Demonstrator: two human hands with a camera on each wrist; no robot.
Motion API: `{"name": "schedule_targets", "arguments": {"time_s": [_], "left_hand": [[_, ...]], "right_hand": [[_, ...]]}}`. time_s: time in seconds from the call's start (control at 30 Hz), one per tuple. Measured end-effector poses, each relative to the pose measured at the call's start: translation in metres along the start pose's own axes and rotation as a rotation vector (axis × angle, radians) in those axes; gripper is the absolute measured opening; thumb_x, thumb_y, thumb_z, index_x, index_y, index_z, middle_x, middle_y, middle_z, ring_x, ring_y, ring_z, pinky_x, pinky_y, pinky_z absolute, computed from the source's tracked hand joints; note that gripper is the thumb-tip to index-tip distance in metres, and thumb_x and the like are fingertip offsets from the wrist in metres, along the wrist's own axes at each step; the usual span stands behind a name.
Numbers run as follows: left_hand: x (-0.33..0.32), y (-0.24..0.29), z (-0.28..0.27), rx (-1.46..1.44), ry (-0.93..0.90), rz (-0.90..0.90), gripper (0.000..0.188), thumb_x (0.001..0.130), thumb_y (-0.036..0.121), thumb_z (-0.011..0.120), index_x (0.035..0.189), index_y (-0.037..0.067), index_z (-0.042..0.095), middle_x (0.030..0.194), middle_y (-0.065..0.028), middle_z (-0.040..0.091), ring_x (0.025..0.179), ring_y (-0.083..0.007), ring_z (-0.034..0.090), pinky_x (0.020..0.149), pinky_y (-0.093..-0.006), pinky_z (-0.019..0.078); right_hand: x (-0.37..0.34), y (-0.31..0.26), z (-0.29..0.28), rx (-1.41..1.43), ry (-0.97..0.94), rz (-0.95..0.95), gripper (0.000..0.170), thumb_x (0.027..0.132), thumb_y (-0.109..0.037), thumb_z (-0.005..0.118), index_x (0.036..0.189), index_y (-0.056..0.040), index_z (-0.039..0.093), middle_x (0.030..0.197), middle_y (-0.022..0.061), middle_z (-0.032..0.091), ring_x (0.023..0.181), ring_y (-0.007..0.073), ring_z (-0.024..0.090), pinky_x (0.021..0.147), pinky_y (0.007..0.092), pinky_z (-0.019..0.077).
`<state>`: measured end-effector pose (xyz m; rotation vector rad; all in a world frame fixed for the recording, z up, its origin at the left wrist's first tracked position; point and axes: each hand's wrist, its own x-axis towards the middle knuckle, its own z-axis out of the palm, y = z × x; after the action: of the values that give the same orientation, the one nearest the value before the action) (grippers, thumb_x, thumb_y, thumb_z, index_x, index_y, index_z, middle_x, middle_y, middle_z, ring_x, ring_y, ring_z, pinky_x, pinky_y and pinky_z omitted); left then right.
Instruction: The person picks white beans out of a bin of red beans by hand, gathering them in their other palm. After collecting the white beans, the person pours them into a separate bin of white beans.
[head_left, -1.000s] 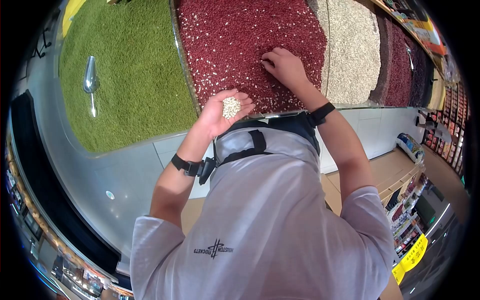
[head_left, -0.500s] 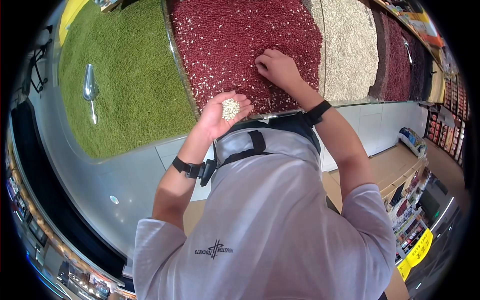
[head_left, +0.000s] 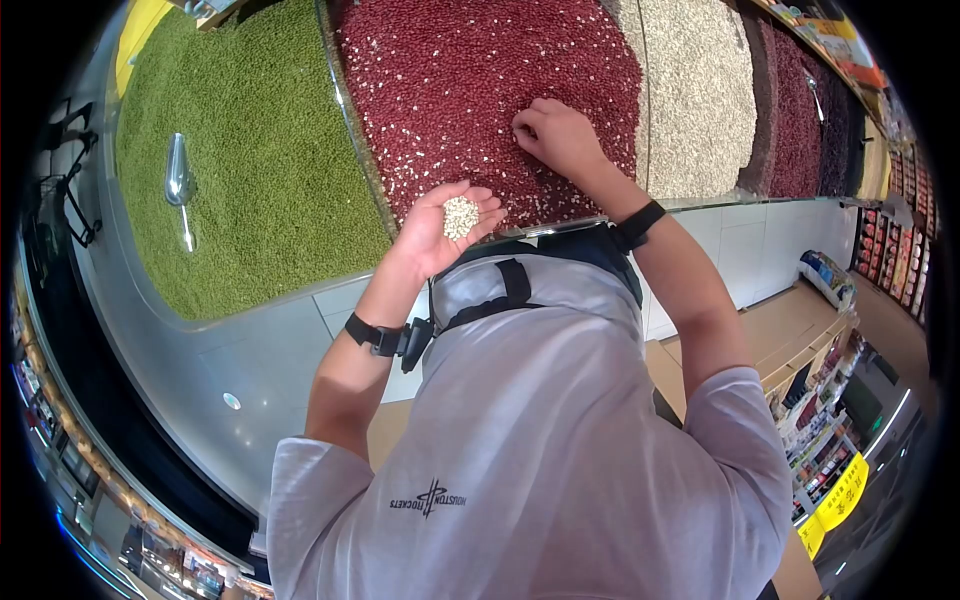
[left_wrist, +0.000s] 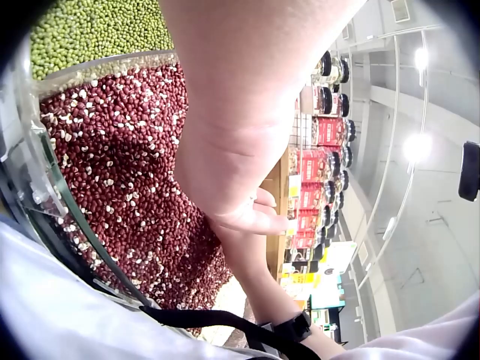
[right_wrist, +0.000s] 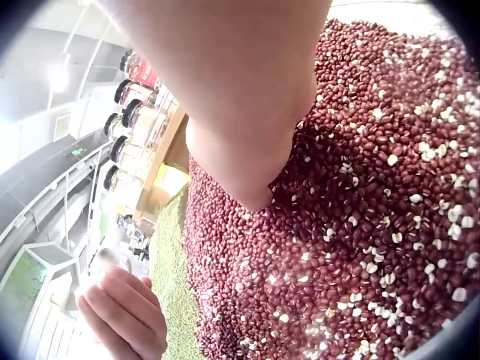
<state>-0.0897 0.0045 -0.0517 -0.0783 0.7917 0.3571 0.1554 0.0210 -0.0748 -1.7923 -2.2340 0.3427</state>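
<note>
My left hand [head_left: 428, 228] is cupped palm up near the front edge of the red bean bin, carrying a small heap of white grains [head_left: 460, 217] on the palm and fingers. Further right, my right hand [head_left: 562, 138] hovers low over the red beans [head_left: 450, 90], its fingers bent and thumb near the index fingertip. Whatever lies between those fingertips is hidden. White grains [right_wrist: 427, 154] lie scattered among the beans in the right wrist view. There the back of the right hand [right_wrist: 240, 150] hides its fingers. In the left wrist view the heap is out of sight behind the wrist.
Green beans [head_left: 260, 150] fill the bin on the left, with a metal scoop [head_left: 177, 175] lying on them. Right of the red beans is a bin of pale flakes [head_left: 700, 90]. A clear divider [head_left: 345, 100] separates green from red. Jars [left_wrist: 311, 165] stand on shelves beyond.
The right hand has shifted slightly left over the red beans, fingers still bent. The left hand keeps its cupped pose with the grains. The head view has turned a little.
</note>
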Motion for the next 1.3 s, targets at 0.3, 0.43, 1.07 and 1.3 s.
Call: {"name": "schedule_targets", "arguments": {"time_s": [0.3, 0.43, 1.07, 1.3], "left_hand": [[0.008, -0.003, 0.009, 0.012, 0.021, -0.027, 0.026, 0.095, 0.019, 0.050, 0.101, -0.005, 0.060, 0.100, -0.0186, 0.066, 0.093, -0.0316, 0.067, 0.083, -0.0387, 0.0595], [0.016, -0.007, 0.017, 0.010, -0.101, -0.041, 0.029, 0.096, 0.021, 0.048, 0.106, -0.004, 0.059, 0.101, -0.0164, 0.067, 0.093, -0.0270, 0.067, 0.082, -0.0386, 0.0592], [0.029, -0.009, 0.035, 0.100, 0.005, -0.072, 0.026, 0.094, 0.021, 0.054, 0.092, -0.003, 0.062, 0.093, -0.0198, 0.067, 0.090, -0.0328, 0.068, 0.077, -0.0375, 0.0611], [0.032, -0.011, 0.038, 0.088, 0.017, -0.071, 0.026, 0.094, 0.021, 0.054, 0.091, -0.003, 0.062, 0.092, -0.0192, 0.067, 0.090, -0.0321, 0.068, 0.078, -0.0372, 0.0611]], "right_hand": [[-0.031, -0.053, -0.061, 0.497, -0.083, 0.045, 0.011, 0.081, -0.018, 0.070, 0.090, -0.0120, 0.068, 0.080, 0.0054, 0.060, 0.074, 0.0219, 0.062, 0.064, 0.0337, 0.0517], [-0.039, -0.066, -0.064, 0.366, -0.041, -0.188, 0.012, 0.080, -0.022, 0.070, 0.089, -0.0136, 0.069, 0.080, 0.0038, 0.060, 0.079, 0.0238, 0.061, 0.068, 0.0349, 0.0520], [-0.049, 0.088, -0.042, -0.057, 0.046, 0.430, 0.019, 0.084, -0.029, 0.067, 0.096, -0.0136, 0.070, 0.088, 0.0054, 0.063, 0.082, 0.0261, 0.064, 0.071, 0.0378, 0.0533], [-0.039, 0.085, -0.041, -0.106, -0.005, 0.410, 0.020, 0.084, -0.030, 0.067, 0.096, -0.0143, 0.070, 0.091, 0.0038, 0.063, 0.088, 0.0248, 0.064, 0.075, 0.0383, 0.0536]]}}
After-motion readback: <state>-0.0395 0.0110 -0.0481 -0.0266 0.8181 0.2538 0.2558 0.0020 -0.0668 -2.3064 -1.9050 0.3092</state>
